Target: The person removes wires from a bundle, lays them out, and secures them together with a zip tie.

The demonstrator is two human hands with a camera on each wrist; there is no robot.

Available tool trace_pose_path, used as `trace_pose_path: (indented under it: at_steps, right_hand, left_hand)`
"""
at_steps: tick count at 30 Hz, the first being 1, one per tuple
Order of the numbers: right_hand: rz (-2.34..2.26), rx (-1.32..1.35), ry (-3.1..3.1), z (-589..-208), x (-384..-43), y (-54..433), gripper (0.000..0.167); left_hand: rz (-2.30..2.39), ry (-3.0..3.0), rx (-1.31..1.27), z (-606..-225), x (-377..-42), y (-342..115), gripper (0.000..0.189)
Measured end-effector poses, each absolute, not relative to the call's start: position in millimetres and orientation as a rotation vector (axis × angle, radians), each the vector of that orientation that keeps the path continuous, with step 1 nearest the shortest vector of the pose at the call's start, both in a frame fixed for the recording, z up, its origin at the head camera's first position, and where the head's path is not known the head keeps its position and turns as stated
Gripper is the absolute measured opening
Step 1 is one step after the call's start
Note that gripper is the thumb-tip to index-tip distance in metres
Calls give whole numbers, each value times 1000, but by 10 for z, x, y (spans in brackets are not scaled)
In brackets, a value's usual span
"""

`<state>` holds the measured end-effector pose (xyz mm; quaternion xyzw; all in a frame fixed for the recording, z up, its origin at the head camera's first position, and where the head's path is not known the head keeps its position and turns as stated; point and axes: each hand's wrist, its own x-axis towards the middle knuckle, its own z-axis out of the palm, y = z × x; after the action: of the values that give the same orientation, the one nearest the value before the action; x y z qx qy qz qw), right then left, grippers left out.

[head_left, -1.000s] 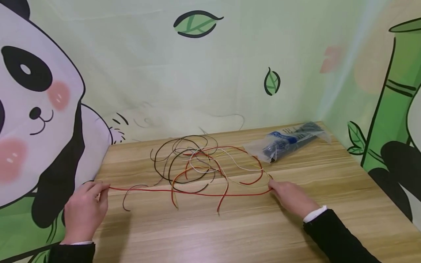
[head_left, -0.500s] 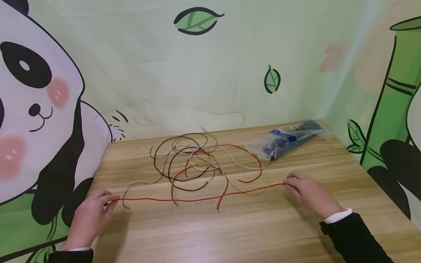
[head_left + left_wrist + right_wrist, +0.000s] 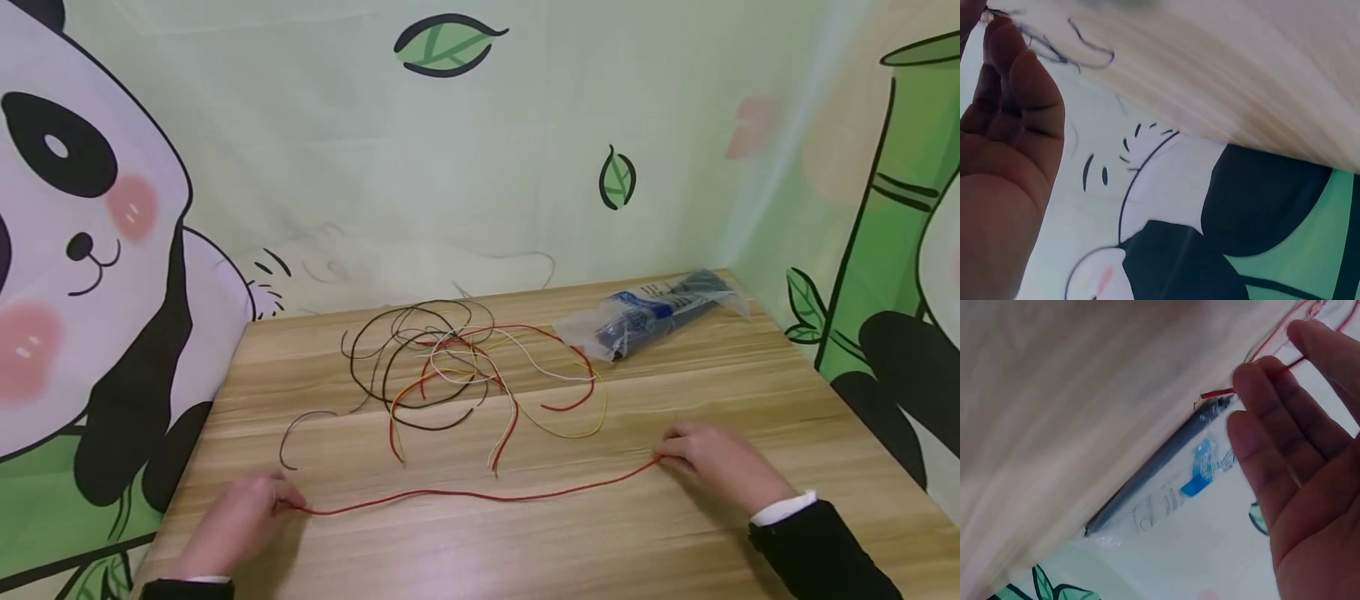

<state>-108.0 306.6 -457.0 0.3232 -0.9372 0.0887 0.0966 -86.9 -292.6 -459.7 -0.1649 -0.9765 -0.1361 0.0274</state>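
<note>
A single red wire (image 3: 472, 495) stretches across the front of the table with a slight wave in it. My left hand (image 3: 243, 517) pinches its left end, and my right hand (image 3: 723, 467) pinches the right end between thumb and fingers. Behind the wire lies a loose tangle: black wire loops (image 3: 385, 392), other red wires (image 3: 513, 425), a white wire (image 3: 536, 365), a yellow wire (image 3: 600, 417) and a thin dark purplish wire (image 3: 283, 442). In the left wrist view, the fingertips of my left hand (image 3: 1010, 137) sit at the top left corner, partly cut off.
A clear plastic bag with dark contents and a blue label (image 3: 660, 312) lies at the back right of the wooden table (image 3: 450, 558). A printed cloth backdrop (image 3: 315, 150) with a panda and bamboo rises behind and beside the table.
Both hands have brought the red wire toward the front edge, away from the tangle. The left hand has also moved right, and the wire, straight before, now sags and waves.
</note>
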Motion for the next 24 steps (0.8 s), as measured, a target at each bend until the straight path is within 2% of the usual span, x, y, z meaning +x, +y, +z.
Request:
trace_pose_path:
  at_steps: [11, 17, 24]
  right_hand:
    - [246, 908, -2905, -4671, -1068, 3006, 22]
    - [241, 883, -2913, -4704, -1074, 2979, 21]
    - [236, 875, -2907, -4697, -1064, 2949, 19]
  left_hand:
    - [-364, -3095, -446, -4757, -917, -2680, 24]
    - [-321, -3008, -557, -4792, -900, -2553, 26]
    - [-300, -2966, -627, -4790, -888, -2359, 18]
